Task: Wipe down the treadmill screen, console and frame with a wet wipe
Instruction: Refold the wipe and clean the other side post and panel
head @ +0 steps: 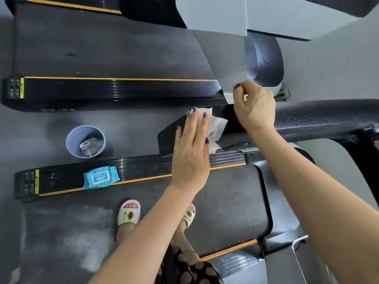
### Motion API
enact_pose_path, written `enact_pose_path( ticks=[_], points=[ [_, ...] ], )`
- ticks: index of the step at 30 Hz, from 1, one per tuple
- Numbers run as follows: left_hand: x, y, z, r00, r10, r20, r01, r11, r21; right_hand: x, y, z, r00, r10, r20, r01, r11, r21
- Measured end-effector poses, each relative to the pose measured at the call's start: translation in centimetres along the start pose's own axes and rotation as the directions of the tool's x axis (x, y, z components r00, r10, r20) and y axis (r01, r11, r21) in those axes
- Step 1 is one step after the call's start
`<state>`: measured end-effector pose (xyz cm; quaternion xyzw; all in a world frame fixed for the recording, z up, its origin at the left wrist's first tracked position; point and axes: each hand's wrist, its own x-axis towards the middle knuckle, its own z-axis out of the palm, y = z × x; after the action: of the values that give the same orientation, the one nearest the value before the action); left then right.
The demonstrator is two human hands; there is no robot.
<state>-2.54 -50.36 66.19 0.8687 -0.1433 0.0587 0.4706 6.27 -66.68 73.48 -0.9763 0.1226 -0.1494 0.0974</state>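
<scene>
Pressing flat with straight fingers, the left hand (pixel 191 148) pins the white wet wipe (pixel 215 128) against the black treadmill handrail (pixel 307 119) at centre frame, its grip wide open over the cloth. Just right of it, the right hand (pixel 255 105) curls over the same rail; whether that grip pinches anything, I cannot tell. Lower left, a blue wipes pack (pixel 101 177) lies on the side rail (pixel 143 171), with a grey bin (pixel 86 141) on the floor above it.
</scene>
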Motion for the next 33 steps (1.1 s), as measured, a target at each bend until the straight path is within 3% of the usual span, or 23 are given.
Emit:
enact_pose_path(
  ticks=[3,6,9,18,23,29,33],
  points=[
    [0.2,0.2,-0.2,0.995,-0.077,0.068,0.078,0.997,-0.014,-0.1,-0.1,0.2,0.998,-0.060,0.002,0.060,0.998,0.008],
    [3.1,-1.5,-0.3,0.960,-0.252,0.126,0.262,0.962,-0.074,0.2,0.0,0.2,0.998,-0.069,0.000,0.069,0.997,0.028],
    [4.3,-3.4,0.2,0.924,-0.353,0.149,0.379,0.899,-0.220,0.5,-0.1,0.3,0.996,-0.091,-0.011,0.091,0.995,0.038],
    [-1.8,-1.6,1.0,0.954,-0.263,0.145,0.298,0.895,-0.333,-2.7,-2.9,0.0,0.987,-0.158,0.007,0.157,0.984,0.089],
    [-0.5,-3.7,1.2,0.919,-0.347,0.184,0.393,0.811,-0.433,-3.4,-3.8,0.4,0.991,-0.137,0.010,0.136,0.988,0.078],
    [-1.9,-3.3,0.6,0.926,-0.309,0.218,0.374,0.834,-0.405,-3.8,-3.9,0.4,0.989,-0.142,-0.047,0.145,0.986,0.076],
    [-2.6,-5.8,0.6,0.934,-0.257,0.250,0.313,0.923,-0.221,-3.7,-3.7,0.5,0.989,-0.139,-0.050,0.142,0.987,0.073]
  ],
)
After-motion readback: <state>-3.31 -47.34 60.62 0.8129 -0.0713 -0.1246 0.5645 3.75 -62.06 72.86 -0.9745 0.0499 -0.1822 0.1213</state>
